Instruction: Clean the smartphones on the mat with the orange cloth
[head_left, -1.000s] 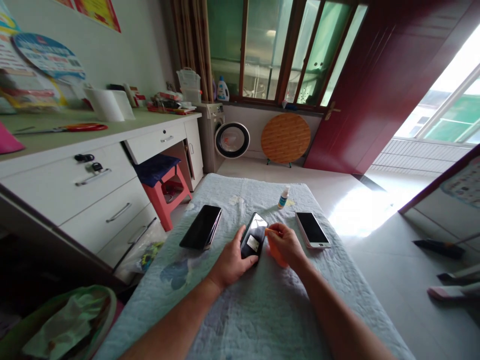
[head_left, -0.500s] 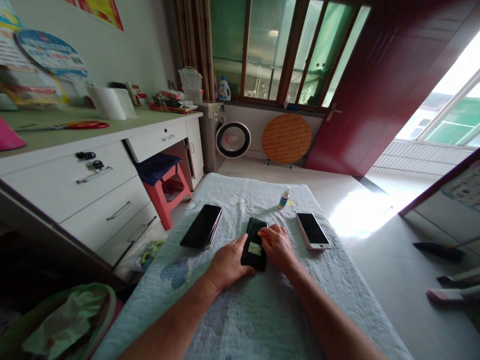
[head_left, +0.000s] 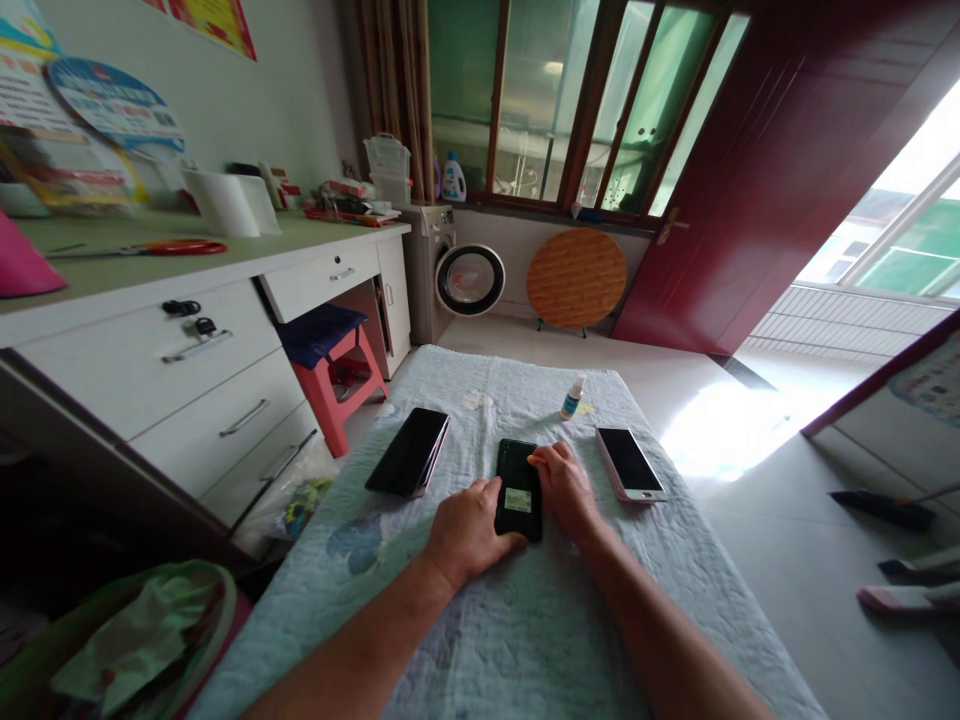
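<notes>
A black phone (head_left: 518, 470) lies back up on the cloth-covered table (head_left: 480, 640), a pale label on its back. My left hand (head_left: 469, 525) grips its left side and lower edge, fingers and thumb closed on it. Pinched in my right hand (head_left: 566, 485) is a small orange-yellow object (head_left: 534, 460), its tip at the upper right of the phone's back; its kind cannot be made out. Another dark phone or tablet (head_left: 409, 450) rests to the left, and a white phone (head_left: 631, 463) with a black screen to the right.
A small spray bottle (head_left: 572, 398) stands beyond my right hand. On the left are a desk with drawers (head_left: 202, 380), a pink stool (head_left: 341, 390) and a waste bin (head_left: 217, 640). A washing machine (head_left: 431, 260) and a round wooden board (head_left: 576, 278) stand at the back.
The orange-yellow object in my right hand has moved slightly toward the phone's right edge. My left hand keeps its hold. The whole view has shifted a little.
</notes>
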